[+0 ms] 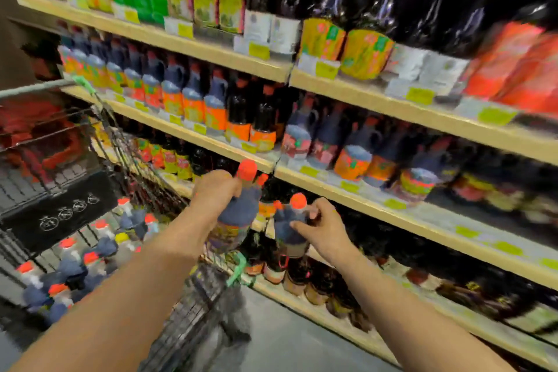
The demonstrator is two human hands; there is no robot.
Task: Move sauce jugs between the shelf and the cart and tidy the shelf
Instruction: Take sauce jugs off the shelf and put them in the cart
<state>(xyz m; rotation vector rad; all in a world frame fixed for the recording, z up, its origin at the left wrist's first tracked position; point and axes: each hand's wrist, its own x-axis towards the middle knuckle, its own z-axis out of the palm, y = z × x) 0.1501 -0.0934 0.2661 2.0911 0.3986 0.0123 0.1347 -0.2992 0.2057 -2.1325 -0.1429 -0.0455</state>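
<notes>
Two grips | left hand (216, 190) fingers curled round tall jug (238, 216) neck | right hand (324, 228) fingers apparently pinching shorter jug (288, 231)

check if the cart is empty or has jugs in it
Not empty: the cart holds a crowd of red-capped jugs in its basket. Whether it is full cannot be told, part lies out of frame.
</notes>
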